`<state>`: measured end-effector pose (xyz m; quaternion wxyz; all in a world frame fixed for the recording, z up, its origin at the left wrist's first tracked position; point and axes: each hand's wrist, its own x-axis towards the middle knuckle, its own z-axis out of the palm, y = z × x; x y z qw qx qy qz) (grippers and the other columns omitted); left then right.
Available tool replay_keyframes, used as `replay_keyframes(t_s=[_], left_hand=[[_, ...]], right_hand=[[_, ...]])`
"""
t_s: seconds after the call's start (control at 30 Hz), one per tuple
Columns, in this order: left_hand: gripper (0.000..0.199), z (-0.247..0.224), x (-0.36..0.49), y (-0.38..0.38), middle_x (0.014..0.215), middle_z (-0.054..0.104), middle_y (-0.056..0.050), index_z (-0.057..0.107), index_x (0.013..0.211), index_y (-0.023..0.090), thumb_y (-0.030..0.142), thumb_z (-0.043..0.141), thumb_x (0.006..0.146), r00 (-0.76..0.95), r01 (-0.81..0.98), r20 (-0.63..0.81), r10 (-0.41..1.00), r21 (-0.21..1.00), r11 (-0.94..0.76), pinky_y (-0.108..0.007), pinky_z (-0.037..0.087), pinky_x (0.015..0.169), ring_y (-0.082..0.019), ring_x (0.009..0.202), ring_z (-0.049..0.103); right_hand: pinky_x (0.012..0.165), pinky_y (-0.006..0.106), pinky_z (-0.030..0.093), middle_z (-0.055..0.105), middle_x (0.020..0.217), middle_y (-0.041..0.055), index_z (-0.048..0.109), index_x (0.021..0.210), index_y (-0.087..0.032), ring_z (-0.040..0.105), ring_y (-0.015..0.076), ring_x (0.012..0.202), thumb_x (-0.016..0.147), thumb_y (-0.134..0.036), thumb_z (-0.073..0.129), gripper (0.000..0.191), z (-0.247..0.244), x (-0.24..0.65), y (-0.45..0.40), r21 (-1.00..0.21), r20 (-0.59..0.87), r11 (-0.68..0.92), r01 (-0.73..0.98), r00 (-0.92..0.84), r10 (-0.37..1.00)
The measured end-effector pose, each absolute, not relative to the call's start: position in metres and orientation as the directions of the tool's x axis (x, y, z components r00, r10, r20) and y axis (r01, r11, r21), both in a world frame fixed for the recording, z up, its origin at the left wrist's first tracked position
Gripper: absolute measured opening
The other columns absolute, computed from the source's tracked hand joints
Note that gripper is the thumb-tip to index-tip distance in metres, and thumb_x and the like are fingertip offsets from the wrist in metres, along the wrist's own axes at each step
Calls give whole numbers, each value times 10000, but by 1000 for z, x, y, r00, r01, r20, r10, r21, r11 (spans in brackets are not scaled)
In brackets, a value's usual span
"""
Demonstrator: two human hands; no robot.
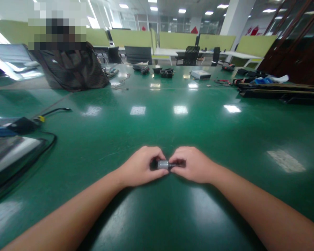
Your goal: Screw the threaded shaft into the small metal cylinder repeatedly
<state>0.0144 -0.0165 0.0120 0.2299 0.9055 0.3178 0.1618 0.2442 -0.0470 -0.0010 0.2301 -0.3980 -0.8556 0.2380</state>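
Between my hands, low over the green table, is a small silver cylinder (163,165) with a dark, thin, ribbed shaft (176,165) running out to its right. My left hand (142,166) is closed on the cylinder, with the thumb below and the fingers above; a dark part at its left end is half hidden by the palm. My right hand (192,164) pinches the dark part where it meets the cylinder, and the far end of the shaft runs into the palm. The fingertips of both hands almost meet. The piece lies level, pointing left to right.
At the left lie a flat bagged item (13,153) and a black cable (54,109). Farther back are a large dark bag (73,68), black parts (166,72), a white box (200,74) and stacked dark strips (279,92). The green table (157,129) reflects ceiling lights.
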Motion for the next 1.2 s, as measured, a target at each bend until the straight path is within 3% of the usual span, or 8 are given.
replay_keyframes(t_s=[0.67,1.2], left_hand=[[226,12,13,-15,832,665,-1,650,894,191,412,695,878,766,483,139,627,519,-705,-286,410,736,-168,755,612],[237,12,12,-16,831,666,-11,653,894,191,427,671,889,766,487,129,630,522,-700,-287,415,720,-174,747,610]], right_hand=[[770,286,469,732,854,39,759,912,-183,642,175,809,819,-176,705,108,0,252,-46,-562,232,616,552,-609,758],[758,286,449,713,830,25,752,884,-187,626,164,788,794,-165,705,104,6,260,-46,-529,170,587,613,-601,781]])
